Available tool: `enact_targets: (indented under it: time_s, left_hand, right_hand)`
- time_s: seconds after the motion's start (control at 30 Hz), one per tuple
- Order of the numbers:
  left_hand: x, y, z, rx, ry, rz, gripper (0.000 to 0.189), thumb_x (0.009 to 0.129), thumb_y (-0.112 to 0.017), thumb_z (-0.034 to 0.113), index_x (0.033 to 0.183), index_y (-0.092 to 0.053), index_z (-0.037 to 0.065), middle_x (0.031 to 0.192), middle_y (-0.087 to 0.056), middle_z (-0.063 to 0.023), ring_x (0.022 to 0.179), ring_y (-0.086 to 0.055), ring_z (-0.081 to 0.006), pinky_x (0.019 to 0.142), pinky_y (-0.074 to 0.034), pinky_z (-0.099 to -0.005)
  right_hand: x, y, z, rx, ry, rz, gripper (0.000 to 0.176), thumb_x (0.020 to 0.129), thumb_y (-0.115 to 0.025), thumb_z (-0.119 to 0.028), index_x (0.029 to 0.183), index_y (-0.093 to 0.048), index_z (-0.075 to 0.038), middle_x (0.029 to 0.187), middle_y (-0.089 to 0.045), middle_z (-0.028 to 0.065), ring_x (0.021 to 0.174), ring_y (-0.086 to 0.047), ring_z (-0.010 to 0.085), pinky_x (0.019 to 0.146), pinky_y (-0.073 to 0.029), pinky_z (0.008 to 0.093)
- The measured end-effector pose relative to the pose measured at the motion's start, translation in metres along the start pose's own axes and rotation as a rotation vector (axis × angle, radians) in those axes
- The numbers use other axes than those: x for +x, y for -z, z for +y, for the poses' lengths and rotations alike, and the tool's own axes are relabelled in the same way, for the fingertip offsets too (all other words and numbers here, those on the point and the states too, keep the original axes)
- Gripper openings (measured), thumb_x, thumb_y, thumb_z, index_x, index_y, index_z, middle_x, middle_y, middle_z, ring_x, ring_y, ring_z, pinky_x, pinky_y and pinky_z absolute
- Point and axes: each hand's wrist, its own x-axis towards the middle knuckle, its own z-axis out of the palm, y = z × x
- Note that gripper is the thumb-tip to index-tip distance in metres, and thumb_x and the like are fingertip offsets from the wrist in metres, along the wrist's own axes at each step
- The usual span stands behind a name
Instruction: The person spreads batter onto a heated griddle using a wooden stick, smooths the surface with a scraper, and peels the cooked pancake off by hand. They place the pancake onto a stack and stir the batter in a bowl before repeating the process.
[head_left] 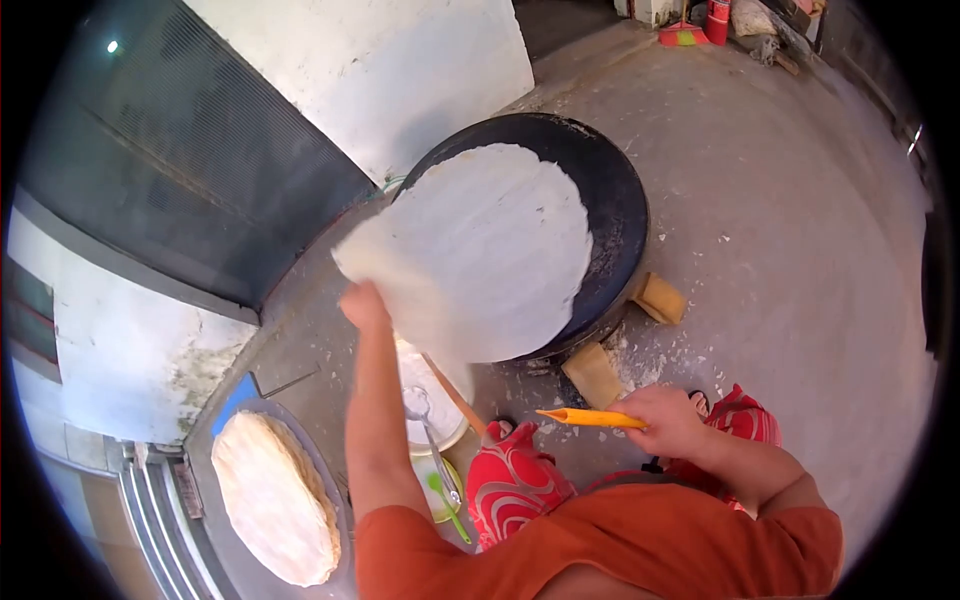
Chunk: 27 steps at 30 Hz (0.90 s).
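Note:
A large thin white flatbread (500,240) covers most of a round black griddle (622,210). My left hand (365,303) is closed on the flatbread's near left edge, which is lifted, blurred and hangs past the griddle's rim. In my right hand (660,420), to the right and nearer my body, is a yellow-orange tool (590,417) with a slanted, hollow-looking tip pointing left. That tool is apart from the griddle and the flatbread.
Below my left forearm stands a bowl of white stuff (450,435) with a metal ladle (432,445), beside a green utensil (450,510). Stacked flatbreads (275,500) lie at lower left. Blocks (592,375) sit by the griddle's base. A broom (683,36) is far back.

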Motion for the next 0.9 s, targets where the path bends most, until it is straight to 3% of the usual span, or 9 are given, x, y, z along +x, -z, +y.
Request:
enact_targets:
  time_s: [0.03, 0.07, 0.2, 0.27, 0.37, 0.5, 0.6, 0.73, 0.9]
  left_hand:
    - [0.030, 0.002, 0.021, 0.199, -0.129, 0.091, 0.018, 0.069, -0.049, 0.009, 0.071, -0.058, -0.006, 0.070, -0.059, -0.0230, 0.059, -0.058, -0.0351, 0.055, -0.044, -0.0412]
    - [0.034, 0.024, 0.084, 0.145, -0.188, 0.167, 0.020, 0.072, -0.047, 0.014, 0.071, -0.058, -0.003, 0.072, -0.058, -0.0238, 0.065, -0.056, -0.0394, 0.057, -0.044, -0.0441]
    - [0.053, 0.046, 0.222, 0.239, -0.446, 0.250, 0.017, 0.077, -0.049, 0.018, 0.074, -0.060, 0.006, 0.074, -0.060, -0.0162, 0.069, -0.057, -0.0362, 0.058, -0.045, -0.0438]
    - [0.045, 0.039, 0.262, 0.177, -0.687, 0.329, 0.010, 0.075, -0.052, 0.016, 0.075, -0.060, 0.009, 0.072, -0.060, -0.0131, 0.067, -0.057, -0.0334, 0.056, -0.045, -0.0416]
    - [-0.003, 0.023, 0.294, 0.039, -1.025, 0.296, 0.006, 0.075, -0.048, 0.010, 0.075, -0.054, 0.009, 0.069, -0.055, -0.0117, 0.065, -0.054, -0.0312, 0.055, -0.043, -0.0416]
    - [-0.088, -0.015, 0.266, 0.030, -1.268, 0.082, 0.009, 0.075, -0.049, 0.010, 0.083, -0.054, 0.007, 0.071, -0.053, -0.0085, 0.064, -0.052, -0.0266, 0.056, -0.041, -0.0389]
    - [-0.149, -0.040, 0.205, 0.038, -1.255, -0.206, 0.017, 0.072, -0.050, 0.010, 0.088, -0.055, 0.007, 0.081, -0.055, -0.0072, 0.079, -0.053, -0.0243, 0.068, -0.042, -0.0360]
    - [-0.200, -0.056, 0.129, 0.077, -1.179, -0.478, 0.018, 0.069, -0.053, 0.008, 0.086, -0.057, 0.009, 0.087, -0.058, -0.0050, 0.088, -0.053, -0.0245, 0.078, -0.039, -0.0384]
    - [-0.215, -0.039, 0.086, 0.150, -1.071, -0.676, 0.026, 0.067, -0.057, 0.011, 0.092, -0.055, 0.011, 0.096, -0.055, -0.0051, 0.096, -0.050, -0.0249, 0.082, -0.037, -0.0397]
  right_hand:
    - [-0.001, 0.000, 0.000, -0.027, 0.000, -0.025, 0.030, 0.063, -0.062, -0.013, 0.093, -0.060, -0.017, 0.075, -0.057, 0.0025, 0.070, -0.056, 0.0234, 0.059, -0.045, 0.0336]
    - [-0.002, 0.001, -0.001, -0.055, 0.003, -0.050, 0.032, 0.063, -0.062, -0.013, 0.094, -0.060, -0.017, 0.076, -0.057, 0.0013, 0.071, -0.056, 0.0226, 0.059, -0.045, 0.0333]
    - [-0.006, 0.000, 0.002, -0.114, 0.060, -0.036, 0.034, 0.061, -0.062, -0.013, 0.095, -0.060, -0.017, 0.078, -0.058, 0.0007, 0.071, -0.056, 0.0215, 0.059, -0.046, 0.0325]
    - [-0.007, 0.002, 0.001, -0.125, 0.076, -0.024, 0.035, 0.060, -0.062, -0.013, 0.095, -0.060, -0.017, 0.078, -0.057, 0.0003, 0.071, -0.056, 0.0210, 0.058, -0.046, 0.0315]
    - [-0.007, 0.006, -0.002, -0.139, 0.120, -0.006, 0.037, 0.059, -0.063, -0.013, 0.095, -0.059, -0.015, 0.077, -0.057, 0.0000, 0.071, -0.056, 0.0205, 0.058, -0.046, 0.0310]
    - [-0.011, 0.009, -0.003, -0.151, 0.156, 0.007, 0.036, 0.058, -0.062, -0.012, 0.094, -0.059, -0.014, 0.076, -0.056, -0.0001, 0.071, -0.056, 0.0198, 0.058, -0.046, 0.0309]
    - [-0.013, 0.013, -0.004, -0.151, 0.138, -0.044, 0.037, 0.056, -0.062, -0.010, 0.093, -0.060, -0.013, 0.079, -0.059, 0.0022, 0.069, -0.056, 0.0220, 0.060, -0.046, 0.0321]
    - [-0.016, 0.015, -0.004, -0.167, 0.151, -0.055, 0.037, 0.056, -0.063, -0.011, 0.093, -0.060, -0.012, 0.078, -0.058, 0.0017, 0.069, -0.056, 0.0212, 0.060, -0.047, 0.0317]
    - [-0.017, 0.015, -0.006, -0.162, 0.191, -0.055, 0.036, 0.058, -0.060, -0.012, 0.094, -0.057, -0.012, 0.072, -0.053, 0.0012, 0.068, -0.054, 0.0202, 0.057, -0.045, 0.0321]
